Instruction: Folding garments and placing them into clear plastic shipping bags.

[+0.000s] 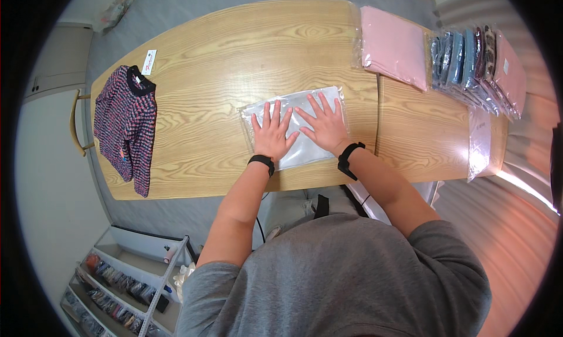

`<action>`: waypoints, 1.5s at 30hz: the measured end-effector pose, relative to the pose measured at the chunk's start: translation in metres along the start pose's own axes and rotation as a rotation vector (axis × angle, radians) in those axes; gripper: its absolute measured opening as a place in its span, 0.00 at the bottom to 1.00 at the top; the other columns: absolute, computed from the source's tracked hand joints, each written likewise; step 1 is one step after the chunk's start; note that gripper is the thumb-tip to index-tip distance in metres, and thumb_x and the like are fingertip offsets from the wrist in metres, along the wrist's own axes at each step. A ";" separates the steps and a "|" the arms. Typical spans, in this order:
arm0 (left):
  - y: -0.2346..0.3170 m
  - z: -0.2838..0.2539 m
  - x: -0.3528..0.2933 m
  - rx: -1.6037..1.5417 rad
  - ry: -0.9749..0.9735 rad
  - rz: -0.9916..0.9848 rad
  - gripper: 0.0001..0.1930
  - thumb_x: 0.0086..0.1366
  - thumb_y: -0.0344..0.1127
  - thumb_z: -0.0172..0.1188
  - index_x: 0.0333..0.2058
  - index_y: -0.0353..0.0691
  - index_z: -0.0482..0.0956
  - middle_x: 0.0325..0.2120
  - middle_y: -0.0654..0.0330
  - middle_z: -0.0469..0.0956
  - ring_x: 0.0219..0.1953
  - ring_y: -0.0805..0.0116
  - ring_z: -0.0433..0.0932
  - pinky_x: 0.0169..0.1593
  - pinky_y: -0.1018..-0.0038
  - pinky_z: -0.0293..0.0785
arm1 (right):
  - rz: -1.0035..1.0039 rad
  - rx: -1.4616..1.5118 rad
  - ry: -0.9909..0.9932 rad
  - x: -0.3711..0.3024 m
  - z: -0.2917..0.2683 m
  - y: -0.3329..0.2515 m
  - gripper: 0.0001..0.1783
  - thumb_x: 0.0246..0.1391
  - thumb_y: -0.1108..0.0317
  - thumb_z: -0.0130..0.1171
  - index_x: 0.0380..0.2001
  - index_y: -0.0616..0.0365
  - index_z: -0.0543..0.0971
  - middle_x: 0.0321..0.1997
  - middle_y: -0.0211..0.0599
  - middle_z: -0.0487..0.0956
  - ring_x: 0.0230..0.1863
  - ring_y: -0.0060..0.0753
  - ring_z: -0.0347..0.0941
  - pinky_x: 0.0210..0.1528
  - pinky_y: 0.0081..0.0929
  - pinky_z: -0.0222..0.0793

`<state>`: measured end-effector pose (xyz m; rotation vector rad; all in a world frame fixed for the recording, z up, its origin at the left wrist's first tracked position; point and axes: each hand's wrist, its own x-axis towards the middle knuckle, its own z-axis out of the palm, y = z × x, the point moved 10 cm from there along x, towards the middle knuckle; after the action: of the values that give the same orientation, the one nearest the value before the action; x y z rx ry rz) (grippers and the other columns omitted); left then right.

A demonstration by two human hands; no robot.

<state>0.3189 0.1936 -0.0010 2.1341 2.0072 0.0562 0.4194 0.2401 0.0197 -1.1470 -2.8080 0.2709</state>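
Note:
A flat clear plastic bag with something light grey or white inside (305, 149) lies near the front edge of the wooden table (246, 50). My left hand (271, 133) rests flat on its left half, fingers spread. On the right half, my right hand (326, 126) lies palm down with its fingers spread as well. Both hands press on the plastic and hold nothing. A knitted sweater (126, 123) in dark, pink and blue tones lies at the table's left end, its black collar toward the back and a white tag (149, 61) beside it.
At the back right lies a pink folded piece in clear plastic (394, 47). Beside it, several bagged garments (469, 61) stand in a row. A flat clear bag (479, 140) hangs over the right front edge. Shelves with packed goods (123, 284) stand at lower left.

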 end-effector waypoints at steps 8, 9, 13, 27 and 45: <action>-0.003 0.007 0.004 0.013 -0.039 -0.016 0.36 0.59 0.60 0.49 0.63 0.54 0.58 0.66 0.52 0.49 0.68 0.47 0.45 0.60 0.34 0.43 | 0.019 0.033 -0.036 0.005 0.006 0.002 0.29 0.51 0.43 0.53 0.58 0.29 0.68 0.68 0.36 0.57 0.67 0.47 0.50 0.59 0.66 0.46; -0.003 0.008 0.004 0.011 -0.040 -0.014 0.36 0.59 0.60 0.49 0.63 0.54 0.58 0.66 0.51 0.49 0.68 0.47 0.45 0.59 0.34 0.43 | 0.024 0.039 -0.035 0.005 0.006 0.003 0.29 0.51 0.43 0.53 0.58 0.29 0.69 0.68 0.36 0.58 0.68 0.47 0.50 0.59 0.66 0.46; -0.003 0.010 0.004 -0.002 -0.044 -0.014 0.36 0.59 0.60 0.49 0.63 0.54 0.58 0.66 0.51 0.49 0.68 0.46 0.45 0.59 0.34 0.43 | 0.020 0.036 -0.025 0.005 0.006 0.002 0.29 0.50 0.43 0.54 0.57 0.29 0.69 0.67 0.36 0.58 0.68 0.47 0.50 0.59 0.66 0.47; -0.004 -0.022 -0.002 -0.080 0.019 0.029 0.33 0.62 0.56 0.49 0.64 0.55 0.57 0.67 0.54 0.47 0.68 0.52 0.45 0.63 0.42 0.42 | 0.019 0.073 -0.015 -0.004 -0.022 -0.004 0.30 0.51 0.46 0.54 0.59 0.33 0.68 0.67 0.39 0.58 0.68 0.47 0.50 0.60 0.62 0.47; 0.001 0.017 -0.025 0.018 -0.067 -0.006 0.33 0.60 0.56 0.49 0.63 0.56 0.57 0.67 0.57 0.48 0.68 0.50 0.43 0.59 0.35 0.45 | -0.022 0.099 -0.035 -0.025 0.010 -0.026 0.31 0.50 0.44 0.54 0.58 0.31 0.68 0.67 0.37 0.58 0.68 0.46 0.50 0.62 0.58 0.46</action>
<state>0.3210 0.1666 -0.0144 2.1117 1.9841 -0.0342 0.4176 0.2035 0.0145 -1.1005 -2.8002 0.4274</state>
